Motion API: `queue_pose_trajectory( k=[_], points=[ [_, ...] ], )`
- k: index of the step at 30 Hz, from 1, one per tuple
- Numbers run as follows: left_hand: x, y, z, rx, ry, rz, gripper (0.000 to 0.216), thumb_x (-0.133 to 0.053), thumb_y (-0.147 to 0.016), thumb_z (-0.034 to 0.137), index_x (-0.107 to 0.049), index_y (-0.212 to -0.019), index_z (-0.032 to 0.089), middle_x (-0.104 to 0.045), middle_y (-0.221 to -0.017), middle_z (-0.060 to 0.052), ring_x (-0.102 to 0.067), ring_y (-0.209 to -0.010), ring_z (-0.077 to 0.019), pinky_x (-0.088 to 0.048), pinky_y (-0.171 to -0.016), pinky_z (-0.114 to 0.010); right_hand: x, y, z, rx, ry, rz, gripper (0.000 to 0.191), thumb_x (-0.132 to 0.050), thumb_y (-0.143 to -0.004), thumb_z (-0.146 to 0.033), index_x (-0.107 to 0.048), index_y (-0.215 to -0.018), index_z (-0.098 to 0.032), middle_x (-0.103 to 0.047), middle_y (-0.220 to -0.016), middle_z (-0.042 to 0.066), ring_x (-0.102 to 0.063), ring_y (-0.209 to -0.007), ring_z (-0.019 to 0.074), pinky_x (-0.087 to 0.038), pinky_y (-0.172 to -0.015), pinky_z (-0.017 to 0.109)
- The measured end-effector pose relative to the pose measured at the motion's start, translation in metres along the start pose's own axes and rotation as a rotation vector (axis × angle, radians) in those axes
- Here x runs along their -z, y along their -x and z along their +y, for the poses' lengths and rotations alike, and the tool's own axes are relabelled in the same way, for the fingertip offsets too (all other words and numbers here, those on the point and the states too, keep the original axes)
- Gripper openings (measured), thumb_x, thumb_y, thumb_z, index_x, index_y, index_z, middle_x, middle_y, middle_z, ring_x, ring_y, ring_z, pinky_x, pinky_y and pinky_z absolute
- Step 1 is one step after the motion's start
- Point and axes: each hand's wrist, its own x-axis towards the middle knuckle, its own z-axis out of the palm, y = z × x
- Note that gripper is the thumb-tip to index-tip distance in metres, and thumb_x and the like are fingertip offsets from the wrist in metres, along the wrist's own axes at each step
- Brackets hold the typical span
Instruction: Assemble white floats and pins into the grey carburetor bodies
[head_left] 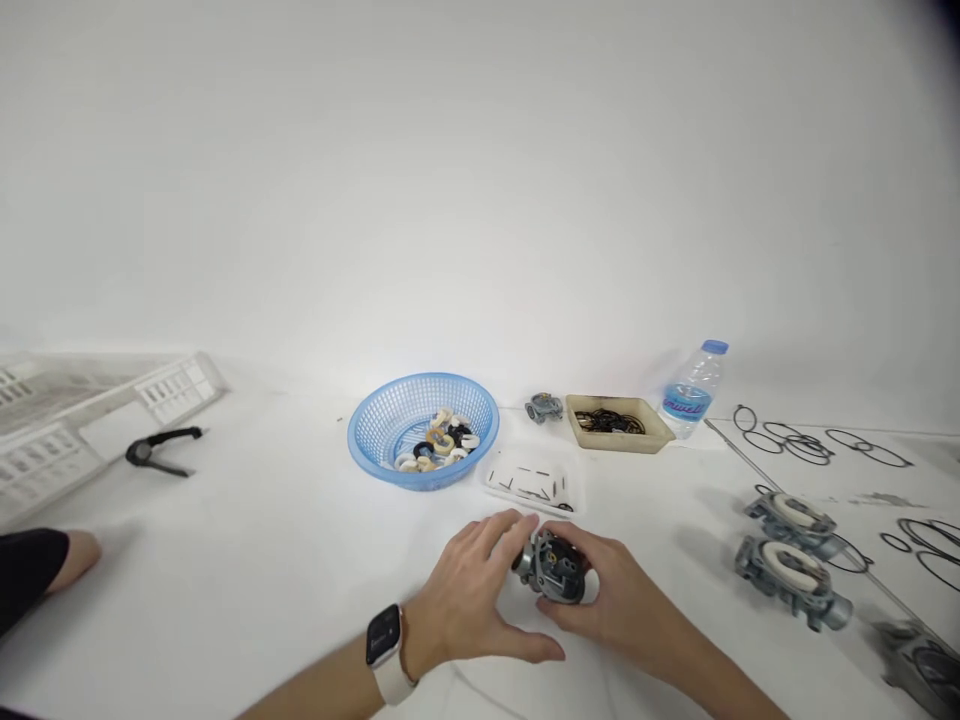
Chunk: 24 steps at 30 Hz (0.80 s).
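Both my hands hold a small grey metal carburetor body (553,566) on the white table, near the front edge. My left hand (471,592), with a smartwatch on its wrist, curls its fingers over the part's left side. My right hand (621,596) wraps round its right side. The part's open cavity faces up and shows dark inner pieces.
A blue basket (382,420) with white, tan and black floats stands behind. Beside it are a clear tray of thin pins (534,480), a tan tray of black rings (660,432), a water bottle (691,394), two carburetors (792,556), loose black O-rings (802,442), a white crate (45,432), a black tool (160,450). Another person's arm (37,566) is at left.
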Motion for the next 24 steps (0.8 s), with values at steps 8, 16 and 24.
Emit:
queue_pose_trajectory(
  k=[8, 16, 24],
  points=[
    [0.007, 0.003, 0.0, 0.272, 0.253, -0.133, 0.068, -0.081, -0.08, 0.049, -0.052, -0.138, 0.028, -0.073, -0.115, -0.006, -0.07, -0.099, -0.0303, -0.055, -0.091, -0.044, 0.017, -0.014, -0.016, -0.003, 0.329, -0.32, 0.044, -0.073, -0.072, -0.026, -0.065, -0.116, -0.029, -0.072, -0.107, 0.001, -0.067, -0.09, 0.0268, -0.053, -0.073, 0.033],
    [-0.001, 0.005, -0.002, 0.268, 0.199, -0.183, 0.076, -0.085, -0.071, 0.052, -0.052, -0.135, 0.028, -0.066, -0.074, 0.003, -0.065, -0.064, -0.0225, -0.05, -0.07, -0.034, 0.043, -0.008, -0.02, -0.059, 0.334, -0.458, 0.075, -0.078, -0.08, -0.046, -0.049, -0.148, -0.036, -0.054, -0.145, 0.004, -0.057, -0.124, 0.0321, -0.049, -0.099, 0.04],
    [-0.008, 0.005, -0.004, 0.245, 0.204, -0.186, 0.054, -0.086, -0.07, 0.048, -0.063, -0.113, 0.025, -0.069, -0.078, 0.001, -0.065, -0.066, -0.0219, -0.047, -0.069, -0.033, 0.025, -0.009, -0.036, -0.07, 0.3, -0.419, 0.051, -0.071, -0.076, -0.02, -0.062, -0.125, -0.035, -0.068, -0.113, -0.002, -0.063, -0.1, 0.0235, -0.048, -0.077, 0.029]
  ],
)
